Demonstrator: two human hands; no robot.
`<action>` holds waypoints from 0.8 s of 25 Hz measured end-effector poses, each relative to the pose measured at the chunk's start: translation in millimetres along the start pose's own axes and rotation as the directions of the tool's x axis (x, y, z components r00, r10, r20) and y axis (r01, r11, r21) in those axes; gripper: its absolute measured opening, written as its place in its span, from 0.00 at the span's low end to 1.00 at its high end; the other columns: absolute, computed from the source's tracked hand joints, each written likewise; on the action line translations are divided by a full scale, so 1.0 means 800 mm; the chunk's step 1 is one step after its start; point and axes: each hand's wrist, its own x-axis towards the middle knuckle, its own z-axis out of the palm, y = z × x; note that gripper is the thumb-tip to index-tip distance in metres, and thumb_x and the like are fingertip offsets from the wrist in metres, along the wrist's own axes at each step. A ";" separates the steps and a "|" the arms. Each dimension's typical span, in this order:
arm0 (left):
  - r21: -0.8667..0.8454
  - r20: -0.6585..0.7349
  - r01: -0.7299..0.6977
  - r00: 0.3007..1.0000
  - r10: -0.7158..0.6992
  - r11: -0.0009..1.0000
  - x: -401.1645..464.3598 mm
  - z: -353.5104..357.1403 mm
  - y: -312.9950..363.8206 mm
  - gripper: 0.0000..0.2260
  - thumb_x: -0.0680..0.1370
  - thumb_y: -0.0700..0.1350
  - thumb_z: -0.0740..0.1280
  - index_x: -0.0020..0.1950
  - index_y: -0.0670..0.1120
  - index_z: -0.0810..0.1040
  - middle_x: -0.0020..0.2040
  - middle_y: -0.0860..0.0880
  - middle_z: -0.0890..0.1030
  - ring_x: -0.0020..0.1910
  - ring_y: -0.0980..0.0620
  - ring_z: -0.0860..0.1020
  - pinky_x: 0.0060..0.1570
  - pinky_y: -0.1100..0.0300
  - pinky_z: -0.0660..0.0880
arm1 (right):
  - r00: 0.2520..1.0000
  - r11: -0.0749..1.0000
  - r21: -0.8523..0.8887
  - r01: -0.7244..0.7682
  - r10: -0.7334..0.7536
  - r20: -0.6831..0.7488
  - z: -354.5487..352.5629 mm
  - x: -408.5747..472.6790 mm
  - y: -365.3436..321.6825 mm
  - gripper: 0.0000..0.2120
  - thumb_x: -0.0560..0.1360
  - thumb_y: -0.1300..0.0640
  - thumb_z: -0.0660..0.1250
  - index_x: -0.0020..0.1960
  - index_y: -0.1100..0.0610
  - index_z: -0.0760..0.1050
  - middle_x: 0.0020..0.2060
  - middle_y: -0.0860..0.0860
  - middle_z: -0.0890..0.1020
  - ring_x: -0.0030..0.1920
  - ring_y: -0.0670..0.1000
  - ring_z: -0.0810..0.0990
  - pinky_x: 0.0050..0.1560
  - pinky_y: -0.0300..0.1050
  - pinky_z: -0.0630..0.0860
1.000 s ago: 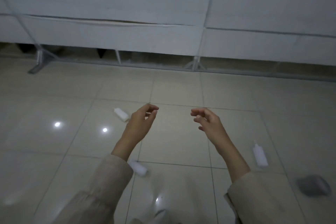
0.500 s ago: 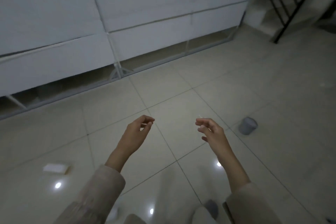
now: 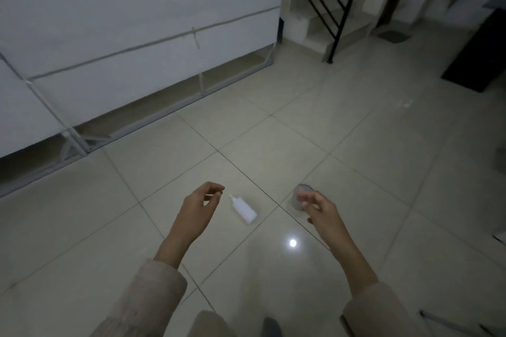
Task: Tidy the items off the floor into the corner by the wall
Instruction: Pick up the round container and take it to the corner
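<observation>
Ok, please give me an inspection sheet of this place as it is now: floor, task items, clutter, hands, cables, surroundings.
Surface: glossy tiled floor, a ceiling light reflected in it.
Job's things: white squeeze bottle lying on its side; small grey cup beside it, partly hidden by the right hand.
Clutter: a thin object at the lower right edge, too cut off to identify.
Grippers: left hand and right hand both empty, fingers loosely curled, above the floor.
Cables: nothing seen.
Surroundings: white panelled partition on a metal frame; black stair railing; dark mat.
</observation>
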 end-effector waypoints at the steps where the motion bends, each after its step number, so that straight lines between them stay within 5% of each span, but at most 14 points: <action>1: 0.002 0.018 0.003 1.000 -0.003 1.000 0.013 0.017 0.007 0.07 0.78 0.42 0.61 0.52 0.49 0.77 0.50 0.52 0.80 0.46 0.58 0.76 0.45 0.72 0.67 | 1.000 1.000 0.005 -0.026 0.026 -0.016 -0.015 0.011 0.005 0.10 0.76 0.65 0.60 0.51 0.54 0.75 0.46 0.43 0.78 0.48 0.43 0.76 0.47 0.35 0.70; 8: 0.042 0.200 0.024 0.979 -0.032 0.999 0.128 0.113 0.031 0.09 0.78 0.43 0.60 0.46 0.57 0.75 0.49 0.55 0.80 0.48 0.61 0.76 0.46 0.70 0.68 | 0.974 0.984 0.029 -0.173 0.176 -0.145 -0.087 0.099 0.059 0.14 0.74 0.64 0.62 0.47 0.43 0.74 0.50 0.41 0.76 0.54 0.50 0.75 0.57 0.49 0.71; 11: 0.041 0.239 0.052 0.969 -0.060 0.998 0.196 0.148 0.033 0.10 0.78 0.42 0.60 0.44 0.58 0.74 0.48 0.55 0.80 0.47 0.64 0.75 0.44 0.71 0.68 | 0.953 0.967 0.025 -0.252 0.253 -0.168 -0.100 0.163 0.077 0.14 0.74 0.64 0.63 0.54 0.49 0.74 0.52 0.43 0.76 0.59 0.53 0.74 0.61 0.52 0.71; 17: 0.053 0.261 0.075 0.962 -0.086 0.996 0.336 0.221 0.012 0.08 0.78 0.41 0.60 0.49 0.52 0.76 0.49 0.54 0.80 0.48 0.64 0.75 0.43 0.72 0.69 | 0.951 0.956 -0.050 -0.290 0.281 -0.130 -0.096 0.314 0.129 0.14 0.74 0.66 0.63 0.58 0.58 0.72 0.59 0.54 0.75 0.52 0.52 0.75 0.45 0.34 0.70; 20: 0.059 0.284 0.082 0.954 -0.096 0.995 0.389 0.277 -0.026 0.09 0.78 0.40 0.60 0.49 0.53 0.76 0.48 0.57 0.79 0.48 0.64 0.75 0.46 0.67 0.70 | 0.938 0.939 -0.078 -0.335 0.324 -0.123 -0.087 0.377 0.198 0.14 0.74 0.67 0.63 0.59 0.57 0.72 0.59 0.55 0.73 0.58 0.54 0.73 0.54 0.39 0.68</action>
